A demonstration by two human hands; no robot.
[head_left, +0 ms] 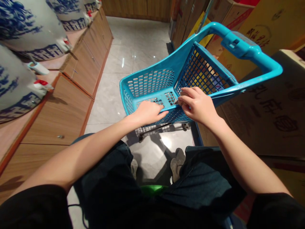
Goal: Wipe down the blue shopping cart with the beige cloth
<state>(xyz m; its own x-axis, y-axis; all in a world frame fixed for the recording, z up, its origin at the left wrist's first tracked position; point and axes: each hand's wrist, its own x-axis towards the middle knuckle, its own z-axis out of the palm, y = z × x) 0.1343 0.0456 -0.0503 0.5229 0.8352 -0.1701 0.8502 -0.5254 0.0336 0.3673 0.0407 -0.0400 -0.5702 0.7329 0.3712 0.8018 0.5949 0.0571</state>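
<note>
Brush-style Chinese characters run across the yellow carton (281, 19) at the right, too slanted and blurred to read surely. Below it, a brown cardboard box (269, 95) carries bigger dark characters; the middle one looks like 府, while its neighbours and a round mark sink into shadow.

The blue plastic shopping cart (183, 58) stands on the floor in front of the person's knees, its handle (269, 63) toward the boxes. The left hand (149, 113) lies over the basket's near edge, thumb extended; whether it grips the edge or merely rests there, I cannot tell. The right hand (196, 103) is at the same edge, nearer the handle end, with curled fingers; whether they are clenched on something small is unclear.

The floor (102, 95) is glossy grey tile reflecting lamps. Along the left, wood-grain cabinets (64, 114) with reddish-brown trim support blue-and-white porcelain jars (38, 28), whose red-handled taps (43, 84) point over the cabinets' front edge. More wood panelling (133, 9) closes the far end of the aisle. Something green (153, 190) shows between the dark trousers (202, 181), behind pale shoes (176, 165).
</note>
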